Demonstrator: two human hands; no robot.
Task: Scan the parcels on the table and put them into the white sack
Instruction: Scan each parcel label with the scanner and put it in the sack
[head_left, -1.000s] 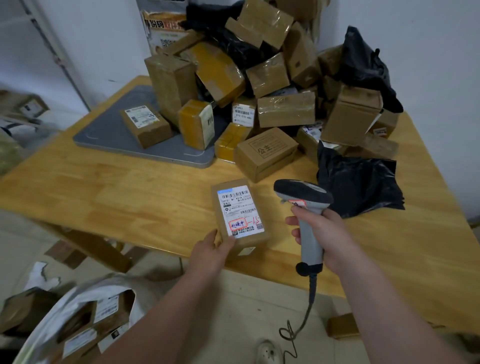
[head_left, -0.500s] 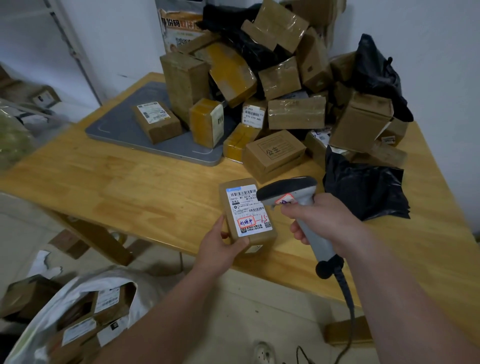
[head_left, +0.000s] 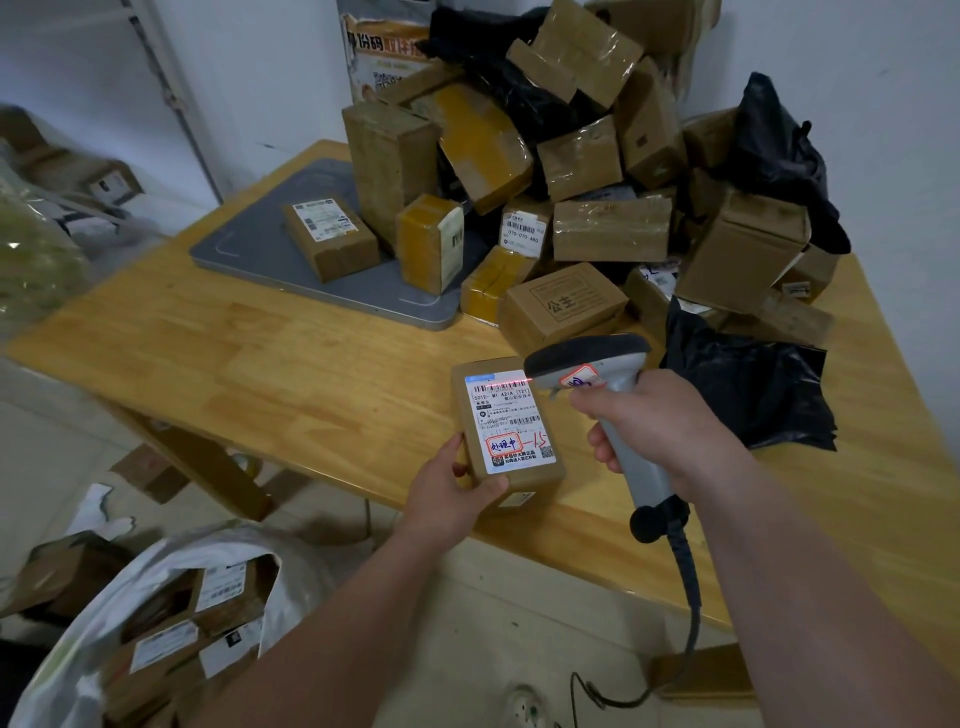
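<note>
the left grip (head_left: 447, 493) pinches the near corner of the parcel (head_left: 511, 426) at the front edge of the worktop (head_left: 260, 353); the right grip (head_left: 660, 415) is curled round the scanner (head_left: 587, 358), its red line (head_left: 511, 382) across the top barcode (head_left: 491, 389). a wobble could spoil the read, or the thin corner hold could let the parcel slide off the edge. the white sack (head_left: 156, 558) gapes below left, the way open.

The room is dim, with soft, even light that seems to come from above the wooden table (head_left: 260, 364). Shadows on it are weak. Shiny tape on the parcel pile (head_left: 613, 228) at its far side glares slightly. Left of the table, the view is blurred and bent by the wide lens.
</note>
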